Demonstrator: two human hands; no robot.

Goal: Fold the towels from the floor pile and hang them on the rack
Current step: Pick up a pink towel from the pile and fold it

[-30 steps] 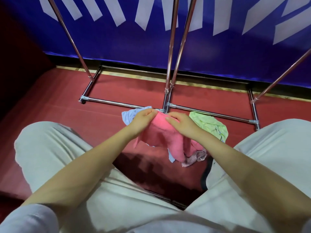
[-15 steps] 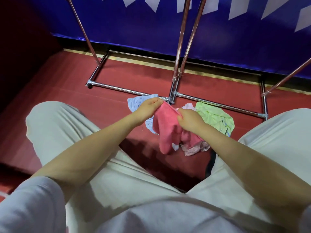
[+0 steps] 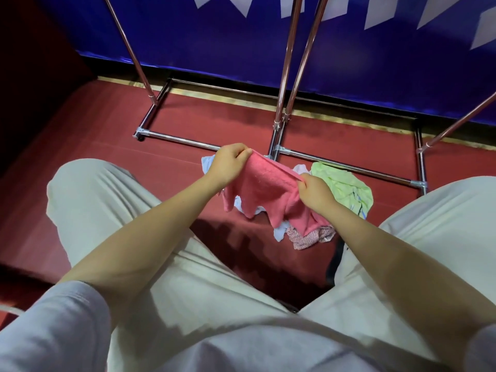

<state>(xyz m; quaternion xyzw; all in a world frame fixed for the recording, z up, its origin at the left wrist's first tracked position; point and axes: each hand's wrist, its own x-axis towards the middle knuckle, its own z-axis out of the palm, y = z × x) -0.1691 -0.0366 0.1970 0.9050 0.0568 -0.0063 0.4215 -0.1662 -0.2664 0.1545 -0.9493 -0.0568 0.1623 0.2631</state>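
A pink towel (image 3: 264,191) hangs stretched between my two hands above the floor pile. My left hand (image 3: 230,163) pinches its upper left corner; my right hand (image 3: 314,190) pinches the upper right corner. Its lower edge droops unevenly. Below it lie a green towel (image 3: 343,185), a light blue towel (image 3: 208,163) partly hidden behind my left hand, and a patterned pink cloth (image 3: 308,237). The chrome rack (image 3: 284,73) rises just beyond the pile.
The rack's base bars (image 3: 349,169) lie on the red floor right behind the pile. A blue banner wall (image 3: 214,36) stands at the back. My knees in light trousers (image 3: 112,200) flank the pile on both sides.
My hands have moved apart along the pink towel's top edge, spreading it from a bunched hanging strip into a stretched sheet. The view has tilted slightly.
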